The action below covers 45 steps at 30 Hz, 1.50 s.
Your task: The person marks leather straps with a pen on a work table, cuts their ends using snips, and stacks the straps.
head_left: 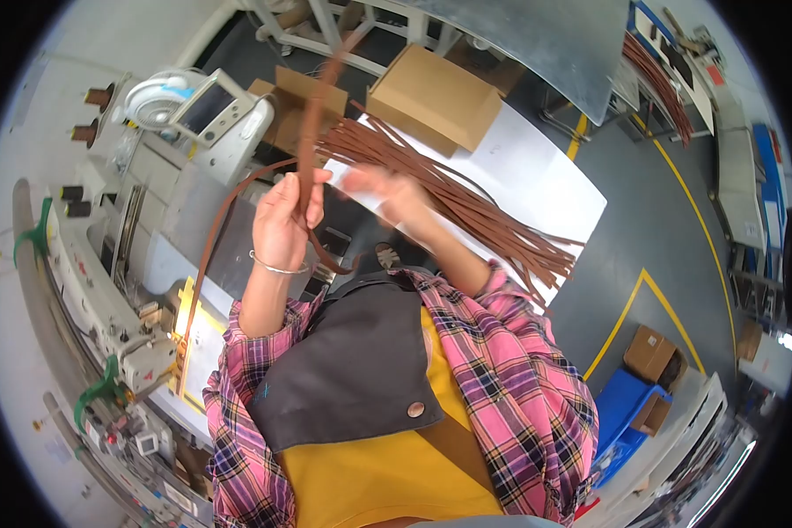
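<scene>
You can read no text or number: the red marks (pixel 82 267) on the white machine (pixel 97 304) and the print (pixel 654 339) on the cardboard box (pixel 644 355) are too small.

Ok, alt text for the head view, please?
The left hand holds a brown strap; the right hand is blurred nearby, its grip unclear. More brown straps lie across a white table, with a cardboard box beyond them.

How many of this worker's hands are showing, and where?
2: the left hand holds a brown strap; the right hand shows, blurred, near the pile of straps on the white table.
</scene>
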Motion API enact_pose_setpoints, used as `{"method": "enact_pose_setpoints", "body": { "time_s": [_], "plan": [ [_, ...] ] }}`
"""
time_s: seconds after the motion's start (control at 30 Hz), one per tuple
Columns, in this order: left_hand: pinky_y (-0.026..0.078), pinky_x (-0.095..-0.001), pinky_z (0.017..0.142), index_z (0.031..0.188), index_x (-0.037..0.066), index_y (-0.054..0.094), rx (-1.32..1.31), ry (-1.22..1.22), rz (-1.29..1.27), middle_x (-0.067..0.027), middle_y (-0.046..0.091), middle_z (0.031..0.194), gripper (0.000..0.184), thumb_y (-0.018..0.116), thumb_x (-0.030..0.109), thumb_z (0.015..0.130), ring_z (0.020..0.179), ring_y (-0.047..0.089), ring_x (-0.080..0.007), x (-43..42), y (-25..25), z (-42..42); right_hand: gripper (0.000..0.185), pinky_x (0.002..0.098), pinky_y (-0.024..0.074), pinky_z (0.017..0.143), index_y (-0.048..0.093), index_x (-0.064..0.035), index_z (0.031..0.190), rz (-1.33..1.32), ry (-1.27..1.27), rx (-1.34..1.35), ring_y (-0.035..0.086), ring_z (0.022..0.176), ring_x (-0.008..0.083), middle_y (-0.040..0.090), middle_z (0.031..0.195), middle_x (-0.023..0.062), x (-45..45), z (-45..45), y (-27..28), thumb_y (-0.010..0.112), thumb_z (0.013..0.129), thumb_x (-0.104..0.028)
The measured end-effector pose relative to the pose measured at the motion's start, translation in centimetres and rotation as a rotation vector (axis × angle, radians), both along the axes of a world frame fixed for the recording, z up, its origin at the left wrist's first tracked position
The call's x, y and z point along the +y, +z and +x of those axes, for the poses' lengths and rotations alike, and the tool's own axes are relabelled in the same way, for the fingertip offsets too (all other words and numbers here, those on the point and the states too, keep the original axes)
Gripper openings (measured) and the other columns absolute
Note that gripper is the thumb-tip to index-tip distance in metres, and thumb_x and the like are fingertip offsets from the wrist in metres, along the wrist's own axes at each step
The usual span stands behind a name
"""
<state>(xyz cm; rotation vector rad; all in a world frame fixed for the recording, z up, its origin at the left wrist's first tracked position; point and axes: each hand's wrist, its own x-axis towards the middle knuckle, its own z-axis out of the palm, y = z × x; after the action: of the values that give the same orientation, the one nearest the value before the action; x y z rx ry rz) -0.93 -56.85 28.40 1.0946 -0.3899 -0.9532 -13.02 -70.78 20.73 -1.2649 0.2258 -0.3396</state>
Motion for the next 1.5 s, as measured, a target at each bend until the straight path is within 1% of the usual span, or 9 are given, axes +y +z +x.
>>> {"method": "enact_pose_setpoints", "body": {
  "time_s": [0.07,0.1,0.37,0.57,0.7,0.9,1.1,1.23,1.5],
  "plan": [
    [0.039,-0.0244,0.062,0.113,-0.007,0.054,0.144,0.008,-0.090,-0.0041,0.053,0.081,0.036,0.042,0.023,0.098,0.066,0.046,-0.0107,-1.1,-0.6,0.4,0.036,0.0258,0.0467,0.078,0.062,-0.0023,0.108,0.101,0.249,0.290,0.061,0.085,0.0133,0.066,0.094,0.0035,4.2,0.0,-1.4,0.043,0.098,-0.031],
    [0.039,-0.0258,0.064,0.112,-0.005,0.054,0.197,-0.001,-0.134,-0.0038,0.052,0.081,0.031,0.046,0.021,0.096,0.071,0.046,-0.0122,-1.4,-1.2,1.0,0.040,0.0244,0.0465,0.074,0.064,-0.0016,0.103,0.211,0.345,-0.016,0.059,0.077,0.0092,0.067,0.088,0.0029,5.6,0.0,-4.1,0.045,0.097,-0.036],
    [0.050,-0.0419,0.087,0.098,0.002,0.055,0.022,0.191,0.000,-0.0165,0.061,0.105,0.013,0.057,0.011,0.089,0.103,0.059,-0.0295,0.1,-11.6,13.8,0.030,0.0272,0.0449,0.053,0.065,-0.0035,0.089,0.044,0.070,0.420,0.056,0.058,0.0105,0.061,0.065,0.0040,0.2,-11.8,-10.2,0.061,0.087,-0.033],
    [0.045,-0.0327,0.087,0.113,0.002,0.053,-0.096,0.067,0.203,-0.0116,0.062,0.110,0.041,0.049,0.038,0.094,0.104,0.058,-0.0222,-3.4,-16.5,13.6,0.029,0.0298,0.0459,0.055,0.064,-0.0011,0.080,-0.210,-0.147,0.573,0.059,0.057,0.0131,0.061,0.060,0.0046,-3.5,-23.9,-10.8,0.061,0.084,-0.029],
    [0.046,-0.0301,0.085,0.106,0.007,0.056,0.177,0.019,0.324,-0.0073,0.062,0.111,0.033,0.052,0.037,0.092,0.101,0.060,-0.0195,-5.6,-24.5,14.7,0.031,0.0367,0.0490,0.060,0.066,-0.0032,0.084,-0.460,-0.252,1.067,0.064,0.064,0.0228,0.066,0.069,0.0095,-4.9,-30.6,-12.7,0.062,0.080,-0.033],
    [0.031,-0.0337,0.102,0.127,0.008,0.047,0.225,-0.251,0.460,-0.0062,0.051,0.132,0.047,0.056,0.036,0.090,0.123,0.045,-0.0193,-9.0,-28.6,13.6,0.029,0.0401,0.0502,0.072,0.067,-0.0107,0.099,-0.538,-0.330,1.203,0.065,0.082,0.0300,0.067,0.085,0.0139,-7.2,-37.1,-17.6,0.062,0.081,-0.034],
    [0.049,-0.0347,0.078,0.129,0.005,0.044,0.094,-0.159,0.684,-0.0112,0.055,0.118,0.047,0.058,0.026,0.089,0.102,0.056,-0.0241,-8.3,-24.9,11.1,0.029,0.0385,0.0458,0.089,0.063,-0.0152,0.112,-0.988,-0.468,1.305,0.054,0.108,0.0311,0.055,0.123,0.0096,-8.0,-35.4,-17.2,0.052,0.085,-0.012],
    [0.054,-0.0341,0.067,0.122,0.006,0.043,-0.015,-0.043,0.776,-0.0094,0.058,0.102,0.041,0.059,0.016,0.086,0.088,0.063,-0.0227,-4.5,-24.0,6.7,0.030,0.0410,0.0449,0.089,0.063,-0.0112,0.111,-0.941,-0.774,1.290,0.054,0.106,0.0360,0.056,0.117,0.0183,-8.2,-32.2,-22.9,0.054,0.082,-0.010],
    [0.053,-0.0276,0.062,0.109,0.001,0.054,-0.198,0.135,0.499,-0.0086,0.062,0.096,0.020,0.049,0.003,0.089,0.078,0.064,-0.0178,8.5,-21.0,1.7,0.019,0.0429,0.0480,0.080,0.068,-0.0070,0.096,-0.807,-0.420,0.982,0.061,0.090,0.0379,0.064,0.092,0.0211,-3.1,-21.4,-29.6,0.056,0.086,-0.017]
  ]
}}
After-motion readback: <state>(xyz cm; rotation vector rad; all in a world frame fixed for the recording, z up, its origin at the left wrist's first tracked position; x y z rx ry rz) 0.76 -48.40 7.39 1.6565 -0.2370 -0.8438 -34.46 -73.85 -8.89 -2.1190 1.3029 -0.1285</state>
